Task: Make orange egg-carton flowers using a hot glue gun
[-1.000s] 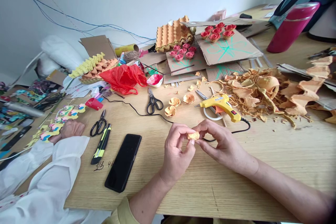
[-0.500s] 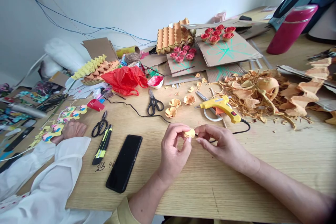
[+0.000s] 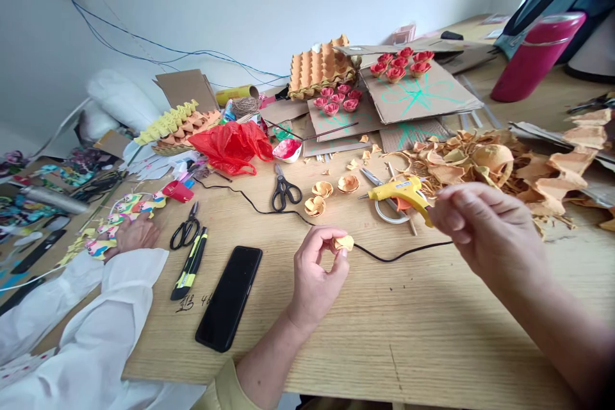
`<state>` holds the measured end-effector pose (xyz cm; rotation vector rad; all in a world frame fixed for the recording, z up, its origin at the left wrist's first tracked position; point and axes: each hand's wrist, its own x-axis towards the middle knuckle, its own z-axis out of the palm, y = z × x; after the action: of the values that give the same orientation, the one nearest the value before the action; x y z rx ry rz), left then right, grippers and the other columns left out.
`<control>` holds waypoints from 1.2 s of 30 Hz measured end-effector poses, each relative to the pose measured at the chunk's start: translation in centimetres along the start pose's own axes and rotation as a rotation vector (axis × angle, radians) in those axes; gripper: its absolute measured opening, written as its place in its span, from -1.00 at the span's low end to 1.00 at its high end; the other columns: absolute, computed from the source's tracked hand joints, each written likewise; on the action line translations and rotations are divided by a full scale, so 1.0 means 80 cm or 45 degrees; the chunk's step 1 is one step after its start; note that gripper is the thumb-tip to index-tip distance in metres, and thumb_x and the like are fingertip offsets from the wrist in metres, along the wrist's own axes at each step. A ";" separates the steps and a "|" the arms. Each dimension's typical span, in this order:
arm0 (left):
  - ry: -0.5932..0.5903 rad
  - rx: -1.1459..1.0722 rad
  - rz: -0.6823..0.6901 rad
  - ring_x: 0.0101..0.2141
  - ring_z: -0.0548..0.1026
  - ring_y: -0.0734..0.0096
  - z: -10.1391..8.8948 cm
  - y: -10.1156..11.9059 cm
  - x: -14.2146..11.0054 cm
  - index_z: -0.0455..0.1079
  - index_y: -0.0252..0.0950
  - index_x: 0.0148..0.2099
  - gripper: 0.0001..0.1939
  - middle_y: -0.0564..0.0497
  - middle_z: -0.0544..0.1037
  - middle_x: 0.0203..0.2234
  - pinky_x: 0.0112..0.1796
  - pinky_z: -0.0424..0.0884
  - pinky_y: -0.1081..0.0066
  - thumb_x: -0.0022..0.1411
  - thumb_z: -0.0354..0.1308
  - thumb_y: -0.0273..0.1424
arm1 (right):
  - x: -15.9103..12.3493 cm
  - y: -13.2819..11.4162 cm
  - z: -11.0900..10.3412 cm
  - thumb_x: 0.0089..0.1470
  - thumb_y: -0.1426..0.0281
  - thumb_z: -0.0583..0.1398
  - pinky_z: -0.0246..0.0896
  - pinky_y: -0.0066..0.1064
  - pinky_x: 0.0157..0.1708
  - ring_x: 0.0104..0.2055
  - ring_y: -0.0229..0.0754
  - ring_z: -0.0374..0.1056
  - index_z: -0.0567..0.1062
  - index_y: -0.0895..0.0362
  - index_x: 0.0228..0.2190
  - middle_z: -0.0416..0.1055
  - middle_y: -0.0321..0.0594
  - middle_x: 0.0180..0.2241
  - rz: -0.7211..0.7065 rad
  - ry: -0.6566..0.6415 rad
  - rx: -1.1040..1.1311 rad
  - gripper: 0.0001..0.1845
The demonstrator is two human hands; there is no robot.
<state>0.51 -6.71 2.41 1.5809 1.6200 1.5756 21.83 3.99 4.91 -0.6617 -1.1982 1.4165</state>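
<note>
My left hand [image 3: 319, 269] is closed, pinching a small pale-orange paper-pulp petal piece [image 3: 344, 243] between thumb and fingers above the table. My right hand [image 3: 485, 230] is at the handle end of a yellow hot glue gun [image 3: 396, 190]. Its fingers are curled together, slightly blurred, and cover the end of the handle. Whether they grip it I cannot tell. The glue gun lies across silver scissors [image 3: 372, 176] and a white ring [image 3: 389, 214]. Beyond my left hand sit several orange pulp flower cups [image 3: 348, 184].
At left, a co-worker's hand [image 3: 137, 232] rests by painted carton strips [image 3: 125, 208]. A phone [image 3: 229, 298], a cutter knife [image 3: 189, 264] and black scissors [image 3: 286, 191] lie nearby. Carton scraps [image 3: 461, 154] pile up at right. Red flowers [image 3: 396, 63] stand on cardboard behind.
My right hand has left the petal piece and moved right, up to the glue gun's handle. My left hand keeps its pinch on the piece. The glue gun looks unmoved.
</note>
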 end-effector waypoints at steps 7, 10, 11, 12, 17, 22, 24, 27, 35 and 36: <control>0.018 0.056 -0.023 -0.26 0.49 0.41 0.000 -0.001 0.001 0.45 -0.27 -0.13 -0.70 -0.01 0.50 -0.27 -0.21 0.45 0.45 0.15 0.09 -0.68 | 0.015 -0.036 -0.007 0.24 0.30 0.24 -0.25 -0.24 -0.48 -0.54 -0.18 -0.25 0.60 -0.16 -0.44 -0.05 -0.32 -0.56 -0.121 0.364 -0.021 -0.79; 0.014 0.090 -0.005 -0.26 0.49 0.41 0.000 -0.003 0.000 0.44 -0.27 -0.11 -0.71 -0.01 0.49 -0.26 -0.21 0.45 0.44 0.17 0.11 -0.66 | 0.014 -0.034 -0.010 0.28 0.21 0.20 -0.17 -0.21 -0.48 -0.54 -0.16 -0.19 0.54 -0.12 -0.52 -0.01 -0.29 -0.56 -0.183 0.371 -0.078 -0.69; 0.007 0.102 0.008 -0.26 0.49 0.41 0.000 -0.003 0.000 0.44 -0.26 -0.10 -0.71 -0.01 0.49 -0.25 -0.21 0.45 0.44 0.18 0.11 -0.66 | 0.013 -0.031 -0.010 0.29 0.18 0.18 -0.13 -0.19 -0.48 -0.54 -0.16 -0.15 0.49 -0.09 -0.57 0.01 -0.28 -0.56 -0.196 0.362 -0.095 -0.62; 0.002 0.113 0.021 -0.25 0.49 0.40 0.000 -0.004 -0.001 0.44 -0.26 -0.09 -0.71 -0.01 0.49 -0.25 -0.20 0.45 0.43 0.19 0.11 -0.65 | 0.013 -0.028 -0.011 0.30 0.16 0.17 -0.07 -0.18 -0.47 -0.54 -0.16 -0.09 0.45 -0.06 -0.60 0.03 -0.26 -0.56 -0.196 0.351 -0.119 -0.58; -0.002 0.141 0.119 -0.21 0.50 0.37 -0.001 -0.004 -0.002 0.42 -0.25 -0.06 -0.70 -0.04 0.50 -0.21 -0.19 0.47 0.40 0.22 0.10 -0.66 | 0.010 -0.006 -0.008 0.18 0.17 0.32 0.27 -0.22 -0.38 -0.43 -0.19 0.24 0.59 -0.14 -0.22 0.41 -0.26 -0.35 -0.050 0.108 -0.286 -0.88; -0.057 0.190 0.334 -0.17 0.50 0.34 -0.001 0.004 -0.002 0.40 -0.23 -0.04 -0.67 -0.04 0.52 -0.20 -0.16 0.48 0.38 0.22 0.11 -0.68 | -0.008 0.021 0.026 0.11 0.08 0.36 0.49 -0.22 -0.26 -0.34 -0.21 0.50 0.42 -0.05 0.14 0.47 -0.07 0.10 0.348 -0.485 -0.160 -0.39; -0.065 0.222 0.384 -0.16 0.51 0.35 -0.001 0.007 -0.002 0.40 -0.23 -0.05 -0.69 -0.04 0.53 -0.19 -0.14 0.48 0.38 0.22 0.12 -0.67 | -0.017 0.033 0.042 0.09 0.00 0.34 0.51 -0.22 -0.22 -0.32 -0.19 0.53 0.45 0.03 0.10 0.53 -0.06 -0.01 0.514 -0.718 -0.069 -0.37; -0.022 0.263 0.385 -0.16 0.51 0.35 -0.002 0.007 0.000 0.39 -0.23 -0.08 -0.70 -0.03 0.54 -0.19 -0.15 0.48 0.40 0.22 0.12 -0.68 | -0.025 0.042 0.048 0.11 -0.05 0.30 0.35 -0.41 -0.46 -0.51 -0.29 0.38 0.58 0.15 -0.16 0.47 -0.29 -0.46 0.710 -0.975 -0.096 -0.47; -0.029 0.322 0.233 -0.29 0.48 0.40 -0.004 -0.008 0.006 0.41 -0.25 -0.13 -0.66 0.01 0.50 -0.29 -0.23 0.44 0.41 0.12 0.07 -0.72 | 0.011 -0.044 -0.030 0.16 0.23 0.31 -0.19 -0.40 -0.60 -0.69 -0.37 -0.24 0.58 0.01 -0.43 -0.11 -0.51 -0.74 0.100 -0.043 0.075 -0.83; -0.031 0.319 0.218 -0.31 0.47 0.40 -0.004 -0.009 0.006 0.42 -0.26 -0.14 -0.67 0.01 0.50 -0.30 -0.24 0.44 0.42 0.12 0.07 -0.72 | 0.018 -0.060 -0.041 0.15 0.28 0.30 -0.21 -0.38 -0.60 -0.67 -0.34 -0.23 0.57 0.02 -0.45 -0.09 -0.49 -0.72 -0.016 0.140 0.058 -0.85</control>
<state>-0.23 -6.27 2.07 1.9045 1.7669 1.4735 26.24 5.68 8.58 -0.6907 -1.0793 1.3754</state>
